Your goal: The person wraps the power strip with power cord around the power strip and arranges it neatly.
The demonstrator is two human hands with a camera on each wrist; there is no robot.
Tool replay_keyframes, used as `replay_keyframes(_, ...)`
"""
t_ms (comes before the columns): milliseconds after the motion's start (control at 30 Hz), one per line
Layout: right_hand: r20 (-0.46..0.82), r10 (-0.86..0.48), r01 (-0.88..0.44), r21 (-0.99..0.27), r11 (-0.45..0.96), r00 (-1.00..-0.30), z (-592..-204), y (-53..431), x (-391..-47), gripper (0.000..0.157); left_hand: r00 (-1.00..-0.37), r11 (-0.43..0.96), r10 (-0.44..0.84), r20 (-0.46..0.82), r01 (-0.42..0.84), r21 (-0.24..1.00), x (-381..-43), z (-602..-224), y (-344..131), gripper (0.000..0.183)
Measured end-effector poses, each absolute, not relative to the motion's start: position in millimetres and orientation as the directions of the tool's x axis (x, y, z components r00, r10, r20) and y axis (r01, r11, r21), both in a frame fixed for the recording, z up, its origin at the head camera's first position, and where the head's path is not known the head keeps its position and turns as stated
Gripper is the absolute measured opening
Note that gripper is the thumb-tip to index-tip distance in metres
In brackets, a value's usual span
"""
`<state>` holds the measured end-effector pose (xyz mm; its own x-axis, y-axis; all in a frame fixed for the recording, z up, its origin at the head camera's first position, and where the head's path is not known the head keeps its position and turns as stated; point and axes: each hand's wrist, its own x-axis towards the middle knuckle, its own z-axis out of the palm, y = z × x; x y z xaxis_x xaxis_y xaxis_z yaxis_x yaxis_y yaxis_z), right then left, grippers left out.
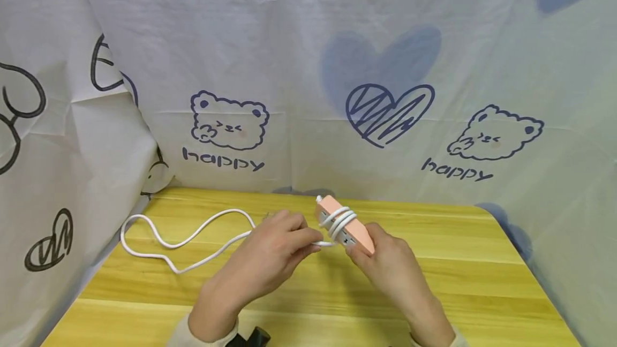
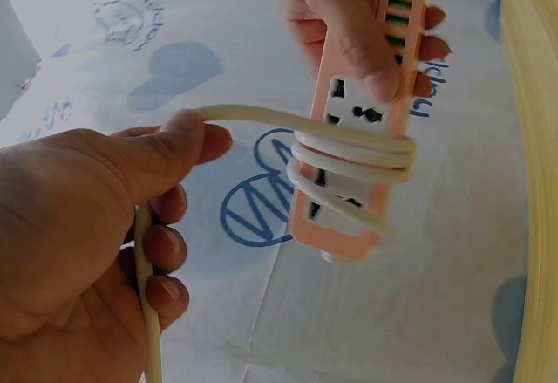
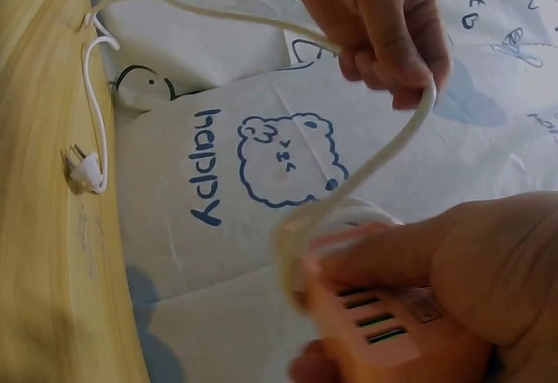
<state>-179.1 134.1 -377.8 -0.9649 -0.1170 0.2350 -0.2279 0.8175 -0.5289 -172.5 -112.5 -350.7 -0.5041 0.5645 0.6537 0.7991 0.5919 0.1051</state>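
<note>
A pink and white power strip is gripped at one end by my right hand, above the table. Its white cord is wound several times around the strip's body. My left hand pinches the cord between thumb and index finger, just left of the strip, with the other fingers curled around it. Between the left hand and the strip the cord runs taut. In the right wrist view, USB slots show beside the right thumb, and the white plug lies on the table.
The rest of the cord lies in a loose loop on the left of the yellow wooden table. A white cloth with bears and hearts hangs behind the table and along its sides. A black object shows by the left sleeve.
</note>
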Motion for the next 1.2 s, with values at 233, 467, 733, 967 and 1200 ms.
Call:
replay_keyframes(233,0.11,-0.285,-0.302,-0.483,0.822,-0.952,-372.1,137.5,-174.7,0.021,-0.513,0.559,0.642,0.57,0.822,0.11,-192.1,-338.7,-109.6,0.011)
replay_keyframes(467,0.1,-0.443,-0.434,-0.478,0.764,-0.891,-372.7,145.7,-174.0,0.02,-0.539,0.511,0.685,0.49,0.835,0.205,-206.9,-338.1,-108.7,0.011)
replay_keyframes(733,0.045,-0.643,-0.506,-0.659,0.556,-0.765,-365.6,158.8,-169.3,0.023,-0.613,0.409,0.694,0.379,0.768,0.493,-222.6,-343.1,-108.1,0.009)
replay_keyframes(967,0.156,-0.744,-0.545,-0.778,0.313,-0.649,-364.3,165.0,-169.1,0.026,-0.651,0.304,0.722,0.236,0.605,0.736,-229.1,-351.1,-107.0,0.016)
replay_keyframes(1200,0.236,-0.667,-0.432,-0.891,0.142,-0.706,-366.9,157.7,-170.5,0.019,-0.731,0.246,0.627,0.27,0.515,0.821,-230.6,-372.1,-104.9,0.003)
